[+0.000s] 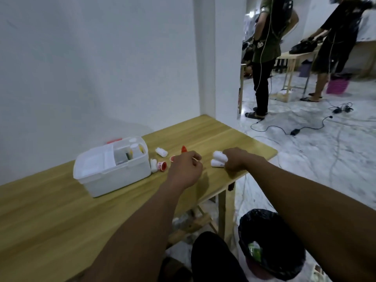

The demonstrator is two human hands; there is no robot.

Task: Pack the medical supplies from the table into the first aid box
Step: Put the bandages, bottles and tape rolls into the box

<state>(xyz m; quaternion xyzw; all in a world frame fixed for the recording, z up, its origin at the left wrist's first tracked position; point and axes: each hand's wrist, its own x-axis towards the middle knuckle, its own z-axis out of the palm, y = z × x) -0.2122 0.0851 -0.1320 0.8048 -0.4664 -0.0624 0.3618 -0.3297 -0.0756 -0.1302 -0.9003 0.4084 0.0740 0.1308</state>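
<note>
Your right hand (236, 160) curls round two white rolls (218, 159) near the right edge of the worktop (234, 135). They look light and soft, so grip them mid-body without crushing. Your left hand (185, 169) is curled beside the small bottles (161, 152) — I cannot tell whether it holds anything — and the open first aid box (122, 178) stands just left.

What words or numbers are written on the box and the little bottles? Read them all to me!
None can be read.
First aid box: no print shows on its white wall.
White bottle beside the box: any print too blurred.
White rolls in the right hand: too blurred.
</note>
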